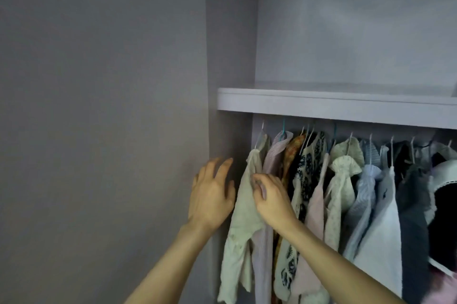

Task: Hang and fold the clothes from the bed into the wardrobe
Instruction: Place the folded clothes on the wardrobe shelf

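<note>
A pale cream shirt (243, 214) hangs on a white hanger (260, 136) at the far left end of the wardrobe rail. My right hand (270, 201) pinches the fabric near its shoulder. My left hand (211, 195) is just left of the shirt, fingers spread, holding nothing, close to the wardrobe's side panel. To the right hang a striped pink shirt (274, 155), an orange patterned garment (293, 150) and a black-and-cream floral piece (306, 172). The rail itself is hidden behind the shelf edge.
A grey shelf (333, 106) runs above the hanging clothes. Several more garments fill the rail to the right, among them a white top (382, 229) and a dark one (413, 217). The grey wardrobe side panel (230, 44) and wall stand at left.
</note>
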Available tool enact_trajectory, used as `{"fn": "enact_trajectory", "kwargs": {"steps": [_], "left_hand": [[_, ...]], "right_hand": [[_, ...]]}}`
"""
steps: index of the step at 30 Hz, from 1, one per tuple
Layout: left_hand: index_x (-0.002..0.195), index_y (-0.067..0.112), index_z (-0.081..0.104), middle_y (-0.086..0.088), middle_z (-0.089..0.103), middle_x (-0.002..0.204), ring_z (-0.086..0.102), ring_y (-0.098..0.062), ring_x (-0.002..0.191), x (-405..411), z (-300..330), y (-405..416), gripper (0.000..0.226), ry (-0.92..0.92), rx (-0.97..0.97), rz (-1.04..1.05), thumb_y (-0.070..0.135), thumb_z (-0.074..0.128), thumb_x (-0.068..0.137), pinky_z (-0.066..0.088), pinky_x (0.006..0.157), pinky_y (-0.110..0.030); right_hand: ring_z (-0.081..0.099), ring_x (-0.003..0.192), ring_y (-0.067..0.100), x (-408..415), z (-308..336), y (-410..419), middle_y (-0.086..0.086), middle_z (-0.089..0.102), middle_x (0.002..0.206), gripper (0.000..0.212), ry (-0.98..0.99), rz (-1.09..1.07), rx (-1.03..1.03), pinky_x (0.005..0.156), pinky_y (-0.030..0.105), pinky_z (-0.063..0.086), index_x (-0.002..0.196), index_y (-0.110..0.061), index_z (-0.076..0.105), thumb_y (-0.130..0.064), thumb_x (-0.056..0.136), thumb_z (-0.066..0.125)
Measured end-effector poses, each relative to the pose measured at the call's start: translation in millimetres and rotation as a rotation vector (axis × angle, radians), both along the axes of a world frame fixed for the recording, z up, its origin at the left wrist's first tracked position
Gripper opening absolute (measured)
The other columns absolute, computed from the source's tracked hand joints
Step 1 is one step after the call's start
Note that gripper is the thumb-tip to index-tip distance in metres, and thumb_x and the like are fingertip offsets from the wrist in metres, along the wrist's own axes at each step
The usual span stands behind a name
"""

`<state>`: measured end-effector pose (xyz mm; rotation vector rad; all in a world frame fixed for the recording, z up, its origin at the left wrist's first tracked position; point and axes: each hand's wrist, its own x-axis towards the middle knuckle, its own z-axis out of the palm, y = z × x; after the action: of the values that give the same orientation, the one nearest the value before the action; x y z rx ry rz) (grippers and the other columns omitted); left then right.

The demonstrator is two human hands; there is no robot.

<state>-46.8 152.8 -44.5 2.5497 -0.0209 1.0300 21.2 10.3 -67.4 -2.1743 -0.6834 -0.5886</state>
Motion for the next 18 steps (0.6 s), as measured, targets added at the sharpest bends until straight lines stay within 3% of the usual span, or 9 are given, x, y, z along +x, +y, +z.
{"fn": "enact_trajectory", "kwargs": {"steps": [7,12,18], "left_hand": [[0.119,0.010,0.062,-0.005,0.059,0.123,0.056,-0.027,0.113,-143.7,-110.3,-15.4,0.034,0.166,-0.281,0.212,0.018,0.053,0.088,0.046,0.093,-0.039],[0.124,0.012,0.059,-0.004,0.057,0.126,0.053,-0.025,0.117,-294.2,-189.4,-37.1,0.032,0.299,-0.565,0.720,0.016,0.056,0.092,0.042,0.097,-0.037],[0.124,0.011,0.058,-0.006,0.057,0.125,0.052,-0.025,0.117,-438.2,-226.1,-104.0,0.034,0.261,-0.751,1.220,0.015,0.057,0.091,0.040,0.098,-0.034]], "right_hand": [[0.061,0.097,0.017,-96.7,-68.2,0.5,0.001,0.067,0.100,0.019,0.258,0.389,-0.068,0.087,0.026,0.045,0.106,-0.008,0.065,-0.006,0.092,0.052],[0.064,0.088,0.020,-192.0,-130.3,25.7,0.004,0.070,0.096,0.019,0.461,0.798,-0.310,0.074,0.015,0.041,0.104,-0.007,0.066,-0.005,0.093,0.051],[0.068,0.088,0.024,-319.3,-188.5,35.9,0.004,0.070,0.092,0.019,0.572,1.250,-0.538,0.082,0.032,0.050,0.102,-0.006,0.067,-0.004,0.093,0.050]]}}
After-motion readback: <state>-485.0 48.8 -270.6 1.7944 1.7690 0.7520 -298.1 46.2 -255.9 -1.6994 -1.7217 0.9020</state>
